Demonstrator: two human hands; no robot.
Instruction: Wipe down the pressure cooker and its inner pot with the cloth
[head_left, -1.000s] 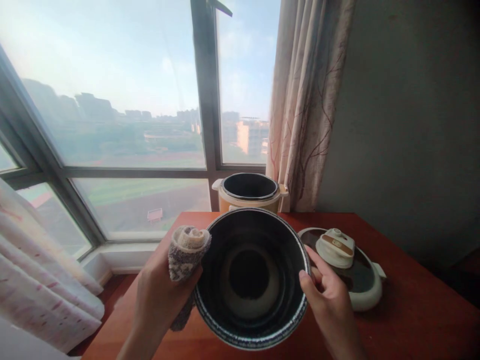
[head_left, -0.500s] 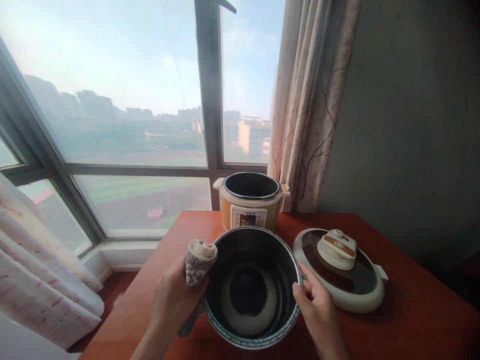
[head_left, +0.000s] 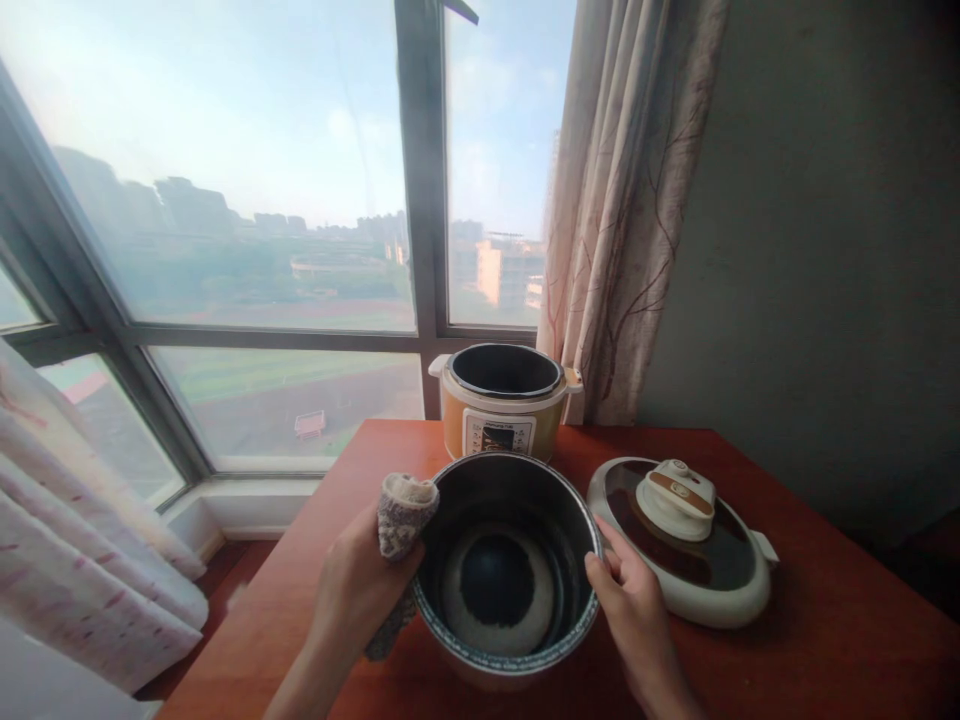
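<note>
I steady the dark round metal inner pot [head_left: 504, 560] on the worktop [head_left: 825, 640]: left hand [head_left: 360, 590] grips a grey knitted cloth [head_left: 401, 510], right hand [head_left: 634, 610] clasps the rim; next, careful wiping inside.

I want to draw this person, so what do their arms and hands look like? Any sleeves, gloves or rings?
Both arms are bare as far as the picture shows: no sleeves in sight. The left hand and the right hand wear no gloves, and I see no rings, watch or bracelet. The nails look short and plain. Only the forearms show, coming up from the bottom edge.
</note>
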